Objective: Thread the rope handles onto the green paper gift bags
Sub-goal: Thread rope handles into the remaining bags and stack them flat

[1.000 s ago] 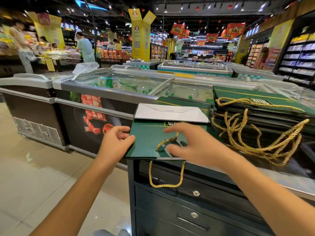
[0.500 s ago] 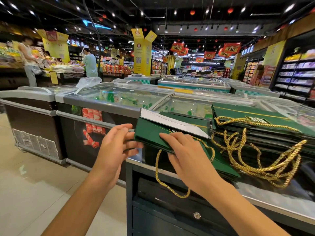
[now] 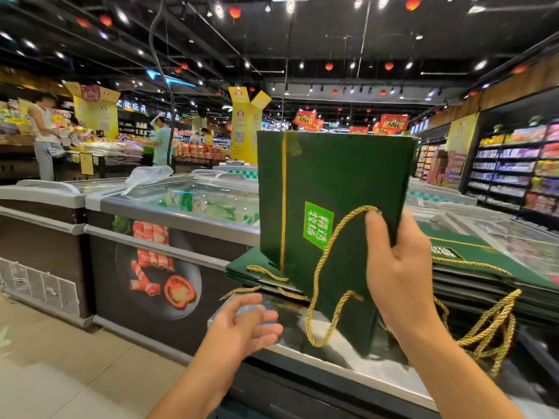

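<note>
- Your left hand [image 3: 242,325] is nearest. It hovers above the near left corner of the counter [image 3: 302,355] with its fingers spread and relaxed, holding nothing, and it is motion-blurred.
- Your right hand [image 3: 399,273] grips one green bag [image 3: 332,176] by its right edge, thumb across the front and fingers wrapped round the edge. The bag stands upright above the counter's near edge.
- One gold rope handle [image 3: 316,297] shows on that bag. It passes under your thumb tip, drops in a long loop down the front face and curls back up near your wrist.
- The bag's front carries one vertical gold stripe [image 3: 283,201] and one light green label [image 3: 318,225]. The label's white Chinese characters are turned sideways and too unclear to read.
- Two flat stacks of green bags lie on the counter behind it. The left stack [image 3: 242,267] sits just behind the held bag's lower left corner, with gold rope ends along its near edge. The right stack [image 3: 484,267] is taller and lies toward the counter's right side.
- A tangle of gold ropes [image 3: 490,328] hangs off the right stack's near edge, too knotted to count. The top bag there bears a dark label [image 3: 443,252] with pale writing, too blurred to read.
- Past the counter's left side stand two chest freezers: a grey one [image 3: 39,189], and one with a front panel [image 3: 157,267] picturing meat rolls and a tomato slice. A clear plastic bag [image 3: 148,175] lies on its lid.
- Farthest back are two yellow box-shaped signs [image 3: 246,125], red banners [image 3: 393,122] with yellow characters, and two people [image 3: 42,131] at the far left.
</note>
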